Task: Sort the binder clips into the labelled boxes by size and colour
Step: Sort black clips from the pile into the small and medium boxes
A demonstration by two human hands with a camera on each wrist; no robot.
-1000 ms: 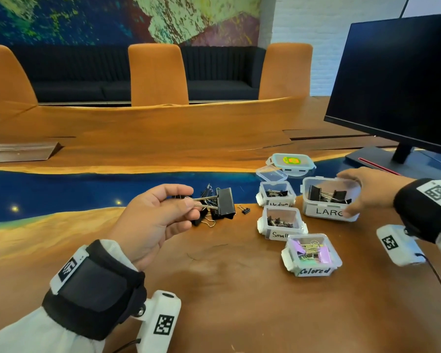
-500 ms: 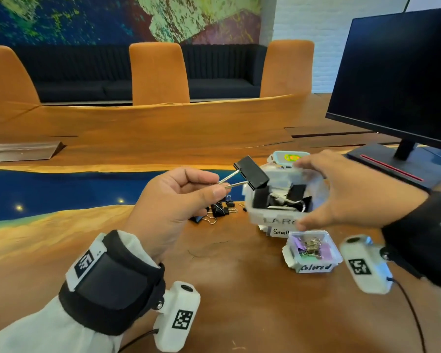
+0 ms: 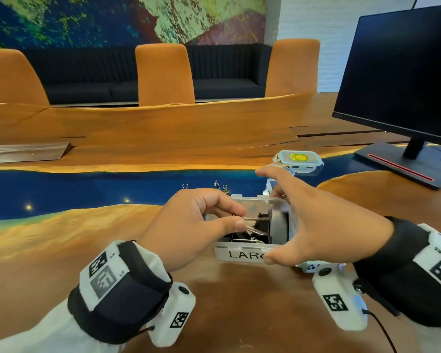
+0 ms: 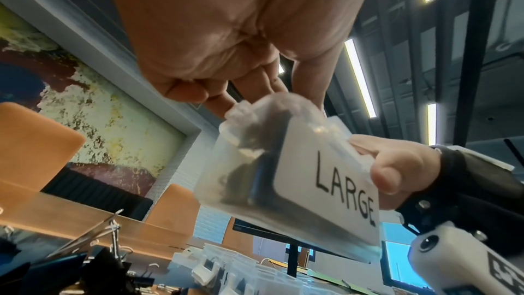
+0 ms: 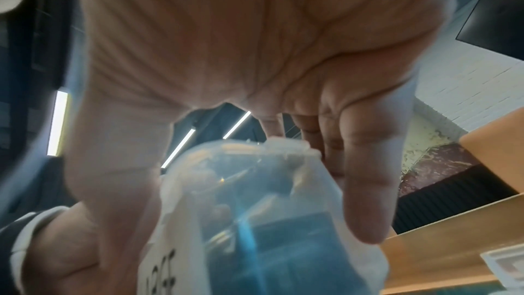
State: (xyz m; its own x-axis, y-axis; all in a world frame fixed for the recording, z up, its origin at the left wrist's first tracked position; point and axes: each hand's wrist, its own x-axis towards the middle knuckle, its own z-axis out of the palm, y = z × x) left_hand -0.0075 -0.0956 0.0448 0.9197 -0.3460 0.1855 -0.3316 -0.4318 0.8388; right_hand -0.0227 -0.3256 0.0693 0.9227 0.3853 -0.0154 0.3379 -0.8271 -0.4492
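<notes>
A big black clip (image 3: 261, 222) goes into the LARGE box (image 3: 242, 254).
Left hand (image 3: 189, 225) fingers pinch its wire handles, right hand (image 3: 313, 225) grips the box; loose clips (image 3: 220, 186) (few visible) remain on the table (image 3: 239, 314).

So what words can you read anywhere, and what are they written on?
"LARGE": white label on the clear plastic box that the right hand holds.
"L5": left wristband tag.
"Co": cut-off label on the box behind the right wrist.
Green sticker on the teal-rimmed lid: too blurred.
</notes>
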